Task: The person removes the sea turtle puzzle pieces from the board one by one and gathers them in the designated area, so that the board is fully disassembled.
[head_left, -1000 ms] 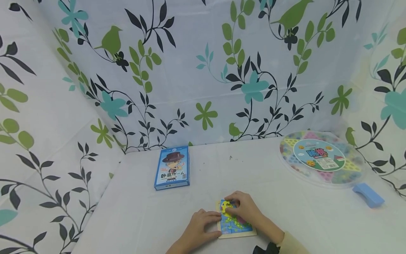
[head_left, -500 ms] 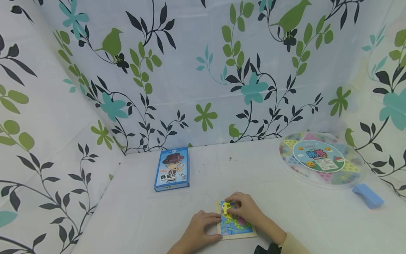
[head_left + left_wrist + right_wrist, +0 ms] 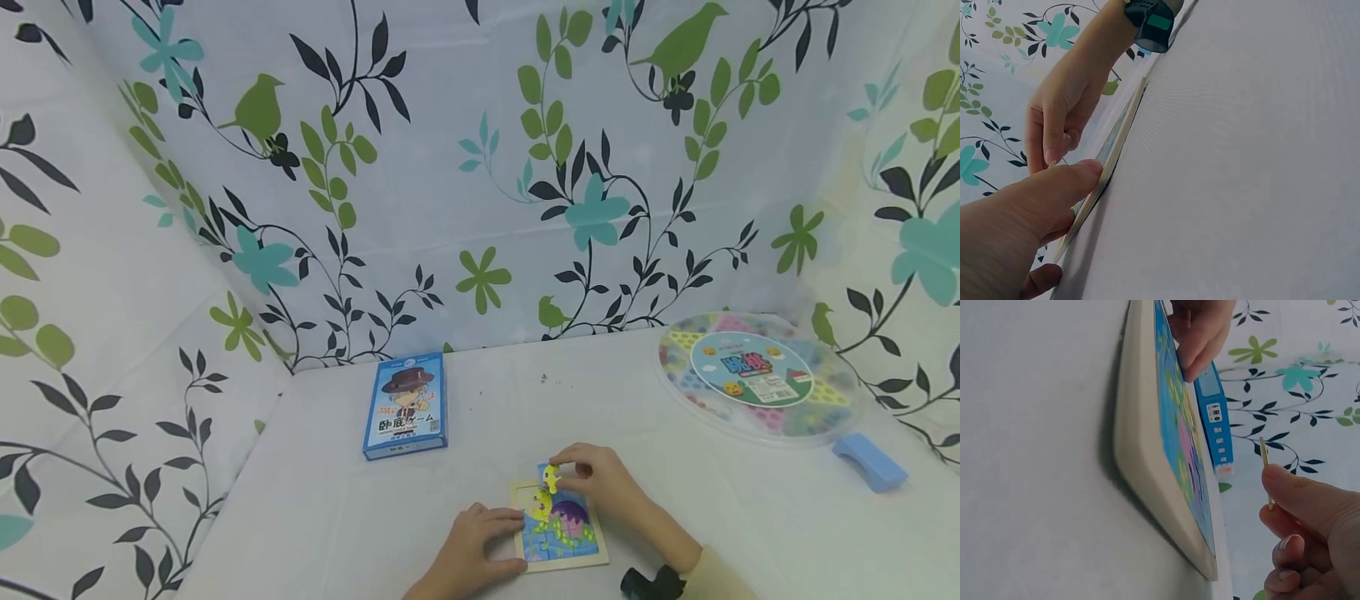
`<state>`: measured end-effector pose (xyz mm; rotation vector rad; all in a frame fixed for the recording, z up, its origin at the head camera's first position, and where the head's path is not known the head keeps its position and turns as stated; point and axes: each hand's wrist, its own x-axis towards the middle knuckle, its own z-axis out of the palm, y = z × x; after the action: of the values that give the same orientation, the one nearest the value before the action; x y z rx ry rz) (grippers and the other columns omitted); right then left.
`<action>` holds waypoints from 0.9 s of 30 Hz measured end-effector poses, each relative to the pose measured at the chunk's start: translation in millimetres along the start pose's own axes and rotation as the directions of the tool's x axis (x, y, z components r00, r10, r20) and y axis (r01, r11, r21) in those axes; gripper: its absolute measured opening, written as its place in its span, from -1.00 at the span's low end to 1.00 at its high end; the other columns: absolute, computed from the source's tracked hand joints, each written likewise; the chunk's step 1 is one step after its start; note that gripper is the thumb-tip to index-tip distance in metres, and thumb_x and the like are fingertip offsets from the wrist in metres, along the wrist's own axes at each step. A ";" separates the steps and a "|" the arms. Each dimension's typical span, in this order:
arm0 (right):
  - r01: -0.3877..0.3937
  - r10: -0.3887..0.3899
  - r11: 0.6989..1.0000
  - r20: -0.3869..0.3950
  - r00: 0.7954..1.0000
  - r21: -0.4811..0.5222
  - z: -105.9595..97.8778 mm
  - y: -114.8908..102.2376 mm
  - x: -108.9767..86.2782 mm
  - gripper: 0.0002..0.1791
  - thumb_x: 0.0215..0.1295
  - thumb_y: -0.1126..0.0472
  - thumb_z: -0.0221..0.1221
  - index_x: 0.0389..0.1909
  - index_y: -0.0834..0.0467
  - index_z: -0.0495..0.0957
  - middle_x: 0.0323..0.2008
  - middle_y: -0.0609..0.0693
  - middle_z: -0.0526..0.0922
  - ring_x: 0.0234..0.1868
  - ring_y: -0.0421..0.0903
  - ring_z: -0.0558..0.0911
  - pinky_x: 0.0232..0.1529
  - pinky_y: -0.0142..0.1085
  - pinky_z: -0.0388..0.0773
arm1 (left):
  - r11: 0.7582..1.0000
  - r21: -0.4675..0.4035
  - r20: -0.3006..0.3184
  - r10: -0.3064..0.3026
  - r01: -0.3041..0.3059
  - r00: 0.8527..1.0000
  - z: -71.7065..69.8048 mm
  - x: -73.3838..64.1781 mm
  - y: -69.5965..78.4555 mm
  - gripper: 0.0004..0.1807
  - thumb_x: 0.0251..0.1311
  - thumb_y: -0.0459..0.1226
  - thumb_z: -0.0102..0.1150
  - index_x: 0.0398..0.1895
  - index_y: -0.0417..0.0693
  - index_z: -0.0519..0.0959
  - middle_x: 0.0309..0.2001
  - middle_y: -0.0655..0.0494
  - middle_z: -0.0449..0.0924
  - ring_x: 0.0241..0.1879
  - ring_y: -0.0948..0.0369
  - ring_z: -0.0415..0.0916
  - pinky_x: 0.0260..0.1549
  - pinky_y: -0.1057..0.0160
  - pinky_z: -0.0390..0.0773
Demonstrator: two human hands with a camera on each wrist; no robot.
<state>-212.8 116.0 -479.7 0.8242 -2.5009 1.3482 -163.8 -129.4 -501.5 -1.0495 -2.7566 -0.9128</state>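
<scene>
A small wooden-framed jigsaw puzzle [image 3: 572, 533] with a blue, purple, pink and yellow picture lies on the white-covered table. My left hand [image 3: 474, 546] rests at its left edge, fingers and thumb spread apart and touching the frame. Between thumb and fingertips, my right hand [image 3: 611, 483] pinches a blue-and-yellow puzzle piece [image 3: 550, 477] at the puzzle's far edge. The right wrist view shows that thin piece [image 3: 1264, 453] edge-on, apart from the frame. Bare wood shows at the puzzle's upper left; the right hand partly covers its upper right.
A blue game box [image 3: 406, 407] lies beyond the puzzle to the left. At the far right are a round clear-lidded board game [image 3: 832, 392] and a blue curved block [image 3: 870, 461]. Patterned cloth [image 3: 420, 167] hangs behind. A dark wrist device [image 3: 651, 583] is on the right wrist.
My right hand has moved up and to the right, carrying the piece off the puzzle's upper-left area and uncovering wood there. The left hand stays at the frame's edge.
</scene>
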 end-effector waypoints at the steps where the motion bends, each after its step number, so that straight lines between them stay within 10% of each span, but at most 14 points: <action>1: -0.002 0.002 1.000 -0.004 1.000 -0.006 -2.6 0.3 -0.2 -0.73 -0.05 0.26 0.32 -0.25 0.18 0.62 -0.35 -0.09 0.58 -0.57 -0.32 0.33 -0.57 -0.43 0.34 | 1.000 0.001 0.000 -0.001 0.001 1.000 -0.2 -0.2 0.4 -0.48 0.00 0.16 0.11 -0.07 0.06 0.57 -0.02 0.35 0.48 -0.28 0.43 0.25 -0.31 0.35 0.27; 27: -0.105 0.092 0.988 -0.120 0.989 -0.109 -52.1 30.2 -15.1 -0.73 -0.11 0.15 0.35 -0.30 0.10 0.65 -0.53 -0.23 0.50 -0.57 -0.30 0.29 -0.59 -0.42 0.29 | 0.997 -0.036 -0.010 0.061 -0.062 0.998 -3.3 -0.5 2.0 -0.53 0.01 0.06 0.18 -0.11 -0.04 0.58 -0.04 0.28 0.50 -0.25 0.40 0.27 -0.27 0.34 0.28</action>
<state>-222.0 177.3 -477.6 0.5896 -2.5316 1.2295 -162.7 -130.3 -497.9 -1.1264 -2.6941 -0.9600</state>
